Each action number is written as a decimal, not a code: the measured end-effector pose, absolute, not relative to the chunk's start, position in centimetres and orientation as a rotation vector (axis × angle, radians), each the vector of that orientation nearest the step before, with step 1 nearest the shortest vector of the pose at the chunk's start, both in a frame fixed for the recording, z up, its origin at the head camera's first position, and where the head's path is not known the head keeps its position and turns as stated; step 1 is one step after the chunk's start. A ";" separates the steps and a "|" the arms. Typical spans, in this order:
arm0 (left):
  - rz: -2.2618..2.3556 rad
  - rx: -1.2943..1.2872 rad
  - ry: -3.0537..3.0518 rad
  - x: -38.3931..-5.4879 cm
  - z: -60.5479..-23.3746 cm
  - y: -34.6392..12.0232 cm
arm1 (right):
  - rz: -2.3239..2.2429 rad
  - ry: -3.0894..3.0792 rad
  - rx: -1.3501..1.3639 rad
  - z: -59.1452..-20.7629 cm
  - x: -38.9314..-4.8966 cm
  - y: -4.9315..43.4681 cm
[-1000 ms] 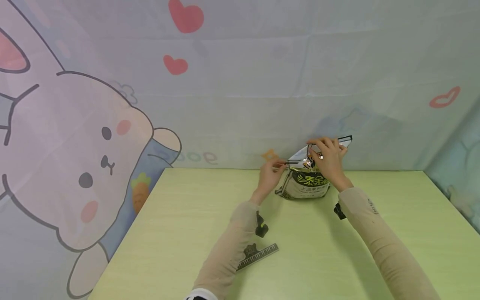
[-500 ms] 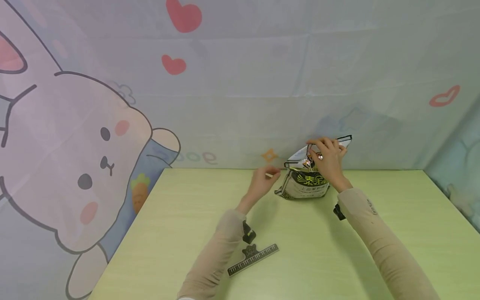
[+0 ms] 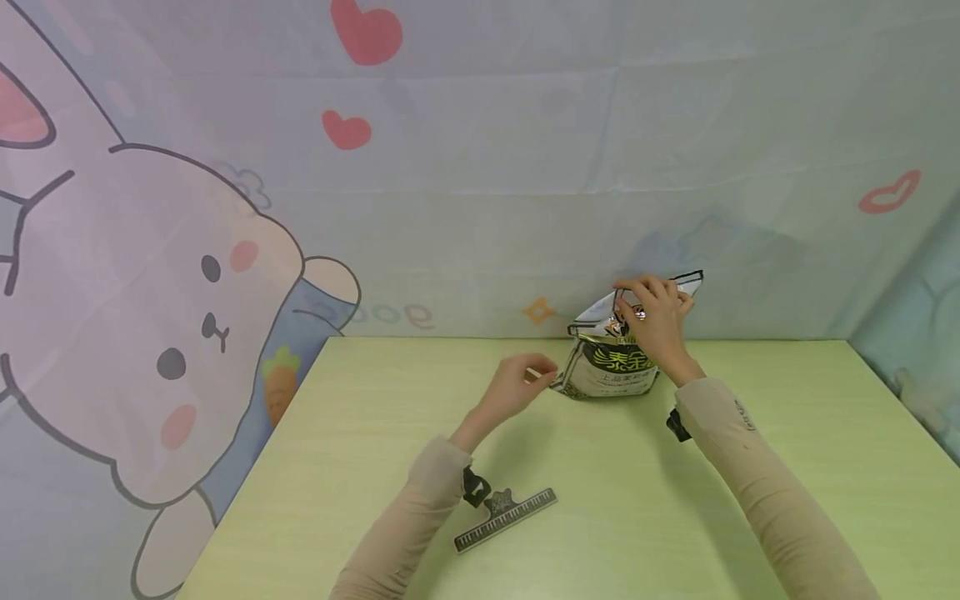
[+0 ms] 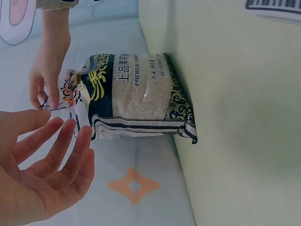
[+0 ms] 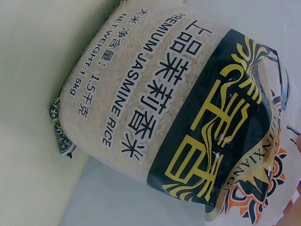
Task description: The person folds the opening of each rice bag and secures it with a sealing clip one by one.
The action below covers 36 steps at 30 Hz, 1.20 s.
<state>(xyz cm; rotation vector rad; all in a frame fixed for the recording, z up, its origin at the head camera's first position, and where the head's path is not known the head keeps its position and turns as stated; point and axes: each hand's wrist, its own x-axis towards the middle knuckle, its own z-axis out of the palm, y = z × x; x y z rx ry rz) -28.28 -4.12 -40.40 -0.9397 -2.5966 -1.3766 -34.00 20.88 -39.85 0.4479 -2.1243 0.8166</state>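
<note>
A bag of jasmine rice [image 3: 617, 380] stands upright at the back of the table, its white top flattened and leaning over. My right hand [image 3: 662, 327] pinches that top part between thumb and fingers. Only a sliver of the same hand's fingers [image 5: 297, 186] shows at the right wrist view's edge, while the rice bag [image 5: 155, 94] fills it. My left hand [image 4: 49, 172] holds nothing, its fingers loosely bent near the bag's top in the left wrist view. In the head view it is left of the bag's lower corner. A bulldog-style clip with a piano-key pattern [image 3: 506, 520] lies nearer me.
The pale green table [image 3: 360, 433] meets a cloth backdrop [image 3: 487, 250] printed with a rabbit and hearts, right behind the bag. Black wrist-camera mounts [image 3: 476, 487] hang beneath both sleeves. The left forearm reaches past the clip on its left side.
My left hand has let go of the bag's left top corner and drawn down, left and toward me, uncovering the clip. My right hand has stayed on the bag's top.
</note>
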 end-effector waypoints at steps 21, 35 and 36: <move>-1.061 -1.184 -2.960 -24.3 -41.4 -8.0 | 0.804 -2.128 0.447 -40.0 -34.0 20.4; -0.899 -1.168 -3.101 -23.1 -42.6 -9.9 | 0.831 -2.131 0.468 -39.8 -35.0 20.7; -0.900 -1.166 -3.104 -23.1 -42.7 -10.1 | 0.832 -2.135 0.467 -39.8 -35.1 20.8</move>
